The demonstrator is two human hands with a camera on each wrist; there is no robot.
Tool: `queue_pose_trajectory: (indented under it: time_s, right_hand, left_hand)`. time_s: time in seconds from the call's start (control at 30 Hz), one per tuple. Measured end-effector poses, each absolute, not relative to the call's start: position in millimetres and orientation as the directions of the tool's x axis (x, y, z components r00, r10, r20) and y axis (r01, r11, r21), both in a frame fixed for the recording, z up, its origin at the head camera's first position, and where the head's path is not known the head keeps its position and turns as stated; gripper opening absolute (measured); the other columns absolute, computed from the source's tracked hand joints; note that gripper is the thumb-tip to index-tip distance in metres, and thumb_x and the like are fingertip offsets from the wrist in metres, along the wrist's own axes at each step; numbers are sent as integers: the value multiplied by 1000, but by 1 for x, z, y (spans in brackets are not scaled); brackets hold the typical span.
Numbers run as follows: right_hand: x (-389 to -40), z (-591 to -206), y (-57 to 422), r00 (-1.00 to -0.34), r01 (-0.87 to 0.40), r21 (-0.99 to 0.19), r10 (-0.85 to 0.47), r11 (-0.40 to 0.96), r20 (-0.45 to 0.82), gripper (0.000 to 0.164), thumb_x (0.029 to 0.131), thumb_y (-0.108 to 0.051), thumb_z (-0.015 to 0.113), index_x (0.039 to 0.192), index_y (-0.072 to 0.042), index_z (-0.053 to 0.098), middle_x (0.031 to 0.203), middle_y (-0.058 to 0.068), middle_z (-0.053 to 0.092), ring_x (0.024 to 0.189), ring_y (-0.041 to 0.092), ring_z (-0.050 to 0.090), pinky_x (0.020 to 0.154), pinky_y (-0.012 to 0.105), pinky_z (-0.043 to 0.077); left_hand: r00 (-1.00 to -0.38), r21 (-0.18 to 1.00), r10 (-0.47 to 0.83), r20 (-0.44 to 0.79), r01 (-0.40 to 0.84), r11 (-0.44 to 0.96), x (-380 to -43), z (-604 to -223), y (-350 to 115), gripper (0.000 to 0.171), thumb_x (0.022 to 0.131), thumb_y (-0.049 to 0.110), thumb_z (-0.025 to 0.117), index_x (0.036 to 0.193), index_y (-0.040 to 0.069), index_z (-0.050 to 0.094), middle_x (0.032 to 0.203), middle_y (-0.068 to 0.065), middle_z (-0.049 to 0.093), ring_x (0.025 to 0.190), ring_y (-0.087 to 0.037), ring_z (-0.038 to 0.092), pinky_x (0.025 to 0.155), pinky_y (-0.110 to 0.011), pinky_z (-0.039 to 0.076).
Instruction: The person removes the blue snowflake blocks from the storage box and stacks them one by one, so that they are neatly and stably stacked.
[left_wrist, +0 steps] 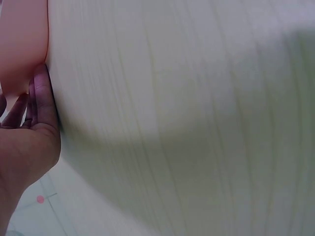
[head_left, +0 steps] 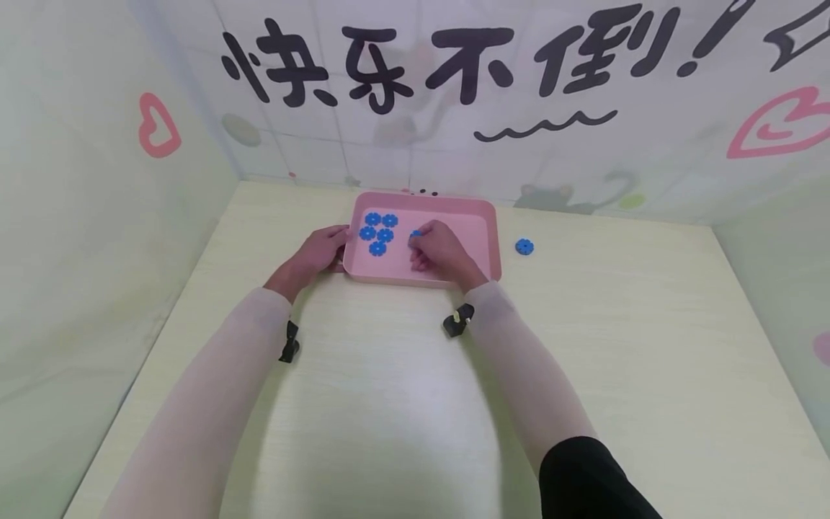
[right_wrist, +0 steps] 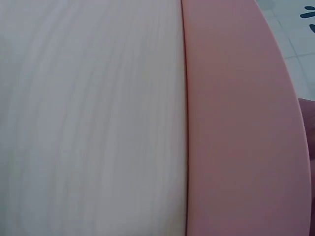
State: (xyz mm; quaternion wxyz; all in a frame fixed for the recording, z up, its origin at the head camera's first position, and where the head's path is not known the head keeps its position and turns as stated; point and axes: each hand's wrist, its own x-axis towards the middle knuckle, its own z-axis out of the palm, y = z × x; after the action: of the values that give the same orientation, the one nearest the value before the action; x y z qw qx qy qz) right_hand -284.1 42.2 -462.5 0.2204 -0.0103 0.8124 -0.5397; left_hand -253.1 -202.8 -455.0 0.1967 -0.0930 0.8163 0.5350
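A pink tray (head_left: pixel 424 280) lies on the table, with several blue notched, flower-shaped plastic discs (head_left: pixel 377 249) grouped in its left part. My right hand (head_left: pixel 444 249) is over the middle of the tray and pinches another blue disc (head_left: pixel 416 234) between thumb and fingers, partly covered by them. In the right wrist view that hand (right_wrist: pixel 309 130) shows only at the right edge, behind the tray's wall (right_wrist: pixel 241 118). At the tray's left end, my left hand (head_left: pixel 322 249) rests with fairly straight fingers against the wall; the left wrist view shows its fingers (left_wrist: pixel 44 101) touching the tray (left_wrist: pixel 23 44).
One more blue disc (head_left: pixel 524 246) lies on the table (head_left: pixel 622 346) to the right of the tray. A printed cloth backdrop (head_left: pixel 415 155) stands close behind the tray, and cloth sides (head_left: pixel 78 238) border the table left and right.
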Motion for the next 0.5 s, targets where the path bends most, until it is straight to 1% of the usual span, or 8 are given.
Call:
queue_pose_trajectory:
  time_s: [0.17, 0.3, 0.5]
  right_hand:
    - [-281, -460, 53, -914, 202, -890, -247, 408, -321, 22, 100, -20, 54, 119, -11, 51, 80, 14, 65, 62, 22, 65, 59, 28, 57]
    - [-277, -454, 66, -925, 163, -896, -252, 412, -283, 24, 99, -22, 54, 121, -12, 56, 81, 14, 66, 64, 24, 64, 61, 30, 57]
    - [-275, -450, 86, -946, 130, -904, -223, 408, -237, 26, 99, -21, 55, 123, -10, 58, 85, 14, 65, 64, 22, 63, 62, 29, 57]
  left_hand:
    - [-904, 832, 61, -423, -361, 421, -254, -457, -204, 51, 105, 42, 36, 152, 21, 36, 101, -9, 56, 86, -18, 54, 70, -23, 51]
    - [-906, 835, 65, -419, -356, 420, -255, -457, -204, 52, 105, 43, 37, 152, 22, 35, 102, -9, 56, 86, -18, 54, 71, -23, 51]
    - [-905, 836, 67, -421, -358, 416, -255, -460, -206, 51, 105, 43, 37, 151, 22, 37, 100, -9, 56, 85, -18, 54, 71, -23, 51]
